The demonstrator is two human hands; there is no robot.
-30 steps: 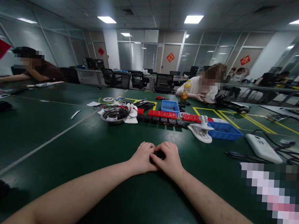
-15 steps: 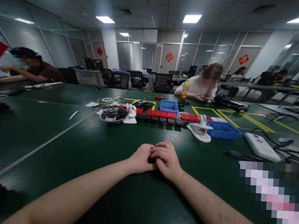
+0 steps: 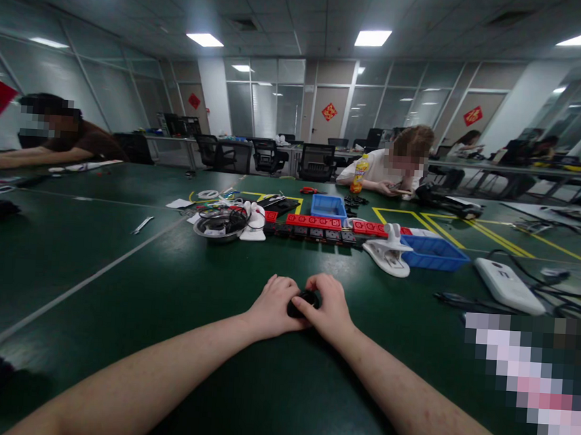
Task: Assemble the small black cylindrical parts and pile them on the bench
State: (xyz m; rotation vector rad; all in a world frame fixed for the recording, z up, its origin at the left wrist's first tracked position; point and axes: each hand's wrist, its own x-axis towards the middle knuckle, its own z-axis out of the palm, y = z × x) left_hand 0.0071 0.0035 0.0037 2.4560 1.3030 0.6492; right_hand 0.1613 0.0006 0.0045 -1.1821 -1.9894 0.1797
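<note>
A small black rounded object [image 3: 305, 302] sits low over the green tabletop, partly covered by fingers, so its exact kind is unclear. From the left, my left hand [image 3: 276, 308] closes round it, its thumb running along the near side. My right hand [image 3: 333, 311] grips the opposite side, thumb laid across the top and fingers curled over the far edge. Both hands meet at the object in front of me.
Beyond my hands lie a bowl of cables [image 3: 219, 227], a red-and-black power strip row [image 3: 314, 227], a white clip stand [image 3: 391, 253] and a blue bin [image 3: 433, 252]. A white device [image 3: 509, 285] with cords is rightward. Two people sit across the table.
My right hand's fingers have drawn back from over my left hand to the object's right side, exposing more of its black top. My left hand stays nearly in place.
</note>
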